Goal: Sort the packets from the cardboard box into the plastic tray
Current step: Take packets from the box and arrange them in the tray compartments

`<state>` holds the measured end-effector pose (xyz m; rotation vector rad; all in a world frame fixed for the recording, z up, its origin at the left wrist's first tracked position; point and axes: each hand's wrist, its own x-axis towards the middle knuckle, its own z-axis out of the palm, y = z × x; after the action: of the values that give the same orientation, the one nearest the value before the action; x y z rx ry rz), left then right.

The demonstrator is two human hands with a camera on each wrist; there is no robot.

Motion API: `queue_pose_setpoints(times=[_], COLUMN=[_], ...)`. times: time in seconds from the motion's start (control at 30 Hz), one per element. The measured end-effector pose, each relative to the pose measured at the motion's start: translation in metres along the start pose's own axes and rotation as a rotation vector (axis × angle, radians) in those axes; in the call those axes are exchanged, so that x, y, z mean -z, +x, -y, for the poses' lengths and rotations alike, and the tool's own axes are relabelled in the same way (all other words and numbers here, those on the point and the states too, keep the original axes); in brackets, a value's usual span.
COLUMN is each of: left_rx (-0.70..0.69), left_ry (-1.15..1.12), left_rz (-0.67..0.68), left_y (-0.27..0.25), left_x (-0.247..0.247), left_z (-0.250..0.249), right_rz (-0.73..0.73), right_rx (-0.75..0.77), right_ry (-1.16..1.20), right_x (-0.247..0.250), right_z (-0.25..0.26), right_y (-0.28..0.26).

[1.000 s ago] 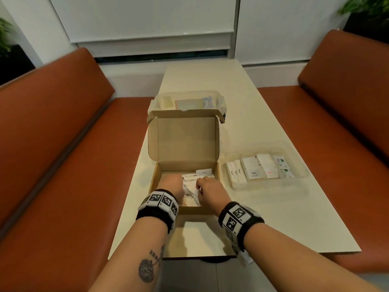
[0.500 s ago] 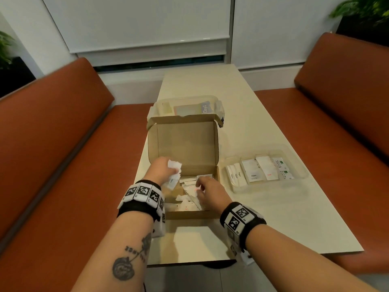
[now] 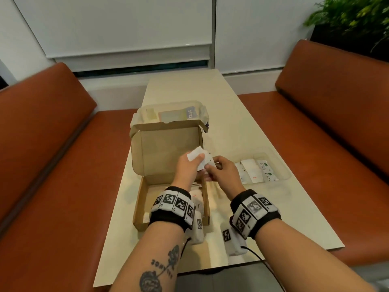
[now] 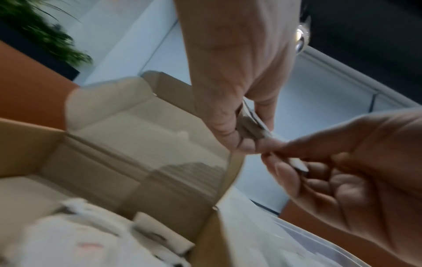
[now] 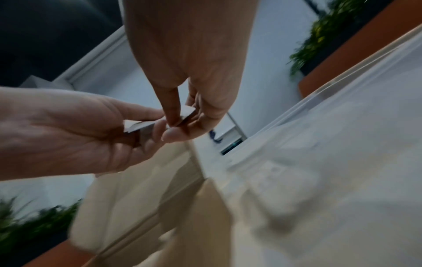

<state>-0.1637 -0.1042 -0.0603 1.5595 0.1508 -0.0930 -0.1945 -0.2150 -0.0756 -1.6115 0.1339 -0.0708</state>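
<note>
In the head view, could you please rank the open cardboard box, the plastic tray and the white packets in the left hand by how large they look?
1. Cardboard box, clearly largest.
2. Plastic tray, though the right hand hides its near end.
3. White packets held by the left hand, smallest, even though raised nearer the camera.

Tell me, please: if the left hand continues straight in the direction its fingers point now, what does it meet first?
Most likely the right hand: the left hand holds white packets whose far edge the right fingers already pinch. Depth is unclear beyond that.
</note>
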Motion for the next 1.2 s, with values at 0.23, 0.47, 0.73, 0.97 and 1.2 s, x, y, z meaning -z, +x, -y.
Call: queue_pose_setpoints(times=[0.23, 0.47, 0.73, 0.97, 1.2], left_rx=[0.052, 0.066, -0.064, -0.093, -0.103], left_ry=[0.028, -0.017, 0.149, 0.289, 0.366], left_rz=[0.059, -0.007, -0.241, -0.263, -0.264], left_y=[0.006, 0.012, 0.017, 0.012, 0.01], left_x=[-0.054, -0.099, -0.109, -0.105, -0.105], left_z=[0.001, 0.016, 0.033, 0.05, 0.051], right_rz=[-0.053, -0.081, -0.031, 0.143, 0.12], right_rx=[-0.012, -0.02, -0.043, -0.024, 0.055], right_ry=[-0.042, -0.088, -0.378, -0.613, -0.868], right_x=[0.068, 0.127, 0.149, 0.132, 0.124], right_z=[-0.003, -0.004, -0.024, -0.035, -0.044], right_y=[0.019, 0.041, 0.059, 0.057, 0.058])
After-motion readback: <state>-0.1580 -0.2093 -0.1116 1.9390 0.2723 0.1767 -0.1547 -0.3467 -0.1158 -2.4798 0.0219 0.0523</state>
